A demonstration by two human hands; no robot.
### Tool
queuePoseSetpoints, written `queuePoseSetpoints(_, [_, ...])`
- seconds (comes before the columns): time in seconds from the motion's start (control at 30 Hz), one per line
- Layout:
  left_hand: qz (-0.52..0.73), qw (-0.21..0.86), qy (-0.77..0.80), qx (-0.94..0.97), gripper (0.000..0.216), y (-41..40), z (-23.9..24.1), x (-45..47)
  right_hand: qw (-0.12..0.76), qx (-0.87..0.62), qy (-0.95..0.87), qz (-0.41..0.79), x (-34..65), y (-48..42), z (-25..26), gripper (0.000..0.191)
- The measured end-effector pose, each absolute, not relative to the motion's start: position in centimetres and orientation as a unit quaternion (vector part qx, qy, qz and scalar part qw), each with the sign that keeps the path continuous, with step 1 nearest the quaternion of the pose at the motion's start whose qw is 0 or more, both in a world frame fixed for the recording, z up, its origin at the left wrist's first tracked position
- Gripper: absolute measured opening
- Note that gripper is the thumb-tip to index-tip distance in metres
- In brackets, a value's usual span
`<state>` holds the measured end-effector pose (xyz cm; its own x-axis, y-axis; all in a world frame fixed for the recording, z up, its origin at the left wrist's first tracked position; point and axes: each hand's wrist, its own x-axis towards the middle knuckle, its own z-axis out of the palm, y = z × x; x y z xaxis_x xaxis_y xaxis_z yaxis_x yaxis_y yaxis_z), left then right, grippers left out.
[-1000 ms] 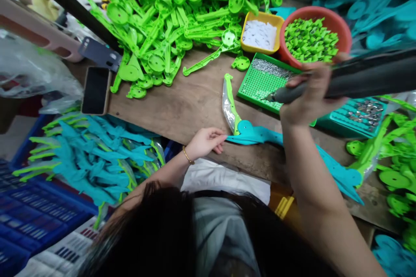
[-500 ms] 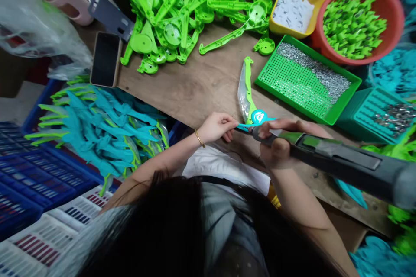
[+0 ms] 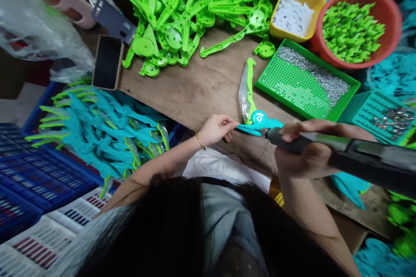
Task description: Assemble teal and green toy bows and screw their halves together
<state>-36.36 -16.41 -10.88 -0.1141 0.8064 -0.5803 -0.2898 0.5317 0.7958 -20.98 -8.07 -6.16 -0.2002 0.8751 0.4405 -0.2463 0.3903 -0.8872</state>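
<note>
My left hand (image 3: 219,129) pinches the pointed end of a blue plastic toy piece (image 3: 268,122) at the table's front edge. A green arm with a clear blade (image 3: 247,91) sticks up from the piece's round end. My right hand (image 3: 308,147) is wrapped round a dark electric screwdriver (image 3: 357,156), held slanting with its tip beside the blue piece. Whether the tip touches the piece I cannot tell. Close by lies a green mesh tray (image 3: 286,78) of small metal screws.
Green plastic parts (image 3: 182,13) are heaped at the back. A yellow box (image 3: 274,30), a red bowl (image 3: 394,30) and a teal basket (image 3: 354,114) stand at the right. A phone (image 3: 107,62) lies left, above a crate of blue-and-green pieces (image 3: 97,125).
My right hand and the screwdriver have drawn back to the right, so more of the blue piece shows. My left hand keeps its pinch in nearly the same place.
</note>
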Motion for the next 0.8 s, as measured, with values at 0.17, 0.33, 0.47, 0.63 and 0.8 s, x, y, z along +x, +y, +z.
queuePoseSetpoints(0.17, [0.424,0.304,0.744,0.417,0.019,-18.3,-11.1,-35.4,0.675,-0.234,-0.584,0.385,-22.2,-3.8,-3.1,0.025])
queuePoseSetpoints(0.33, [0.288,0.062,0.711,0.638,0.014,-20.0,-11.3,-33.7,0.701,-0.314,-0.532,0.356,-23.0,2.2,-3.8,0.020])
queuePoseSetpoints(0.47, [0.244,0.037,0.704,0.666,0.018,-19.7,-11.9,-33.0,0.710,-0.368,-0.512,0.316,-24.5,4.8,-6.8,0.024])
queuePoseSetpoints(0.63, [0.264,0.047,0.703,0.659,0.015,-19.6,-12.1,-32.6,0.688,-0.382,-0.529,0.319,-25.4,5.3,-9.0,0.031])
queuePoseSetpoints(0.8, [0.248,0.055,0.700,0.667,0.017,-19.3,-11.9,-31.9,0.648,-0.401,-0.578,0.292,-25.1,5.1,-9.5,0.040])
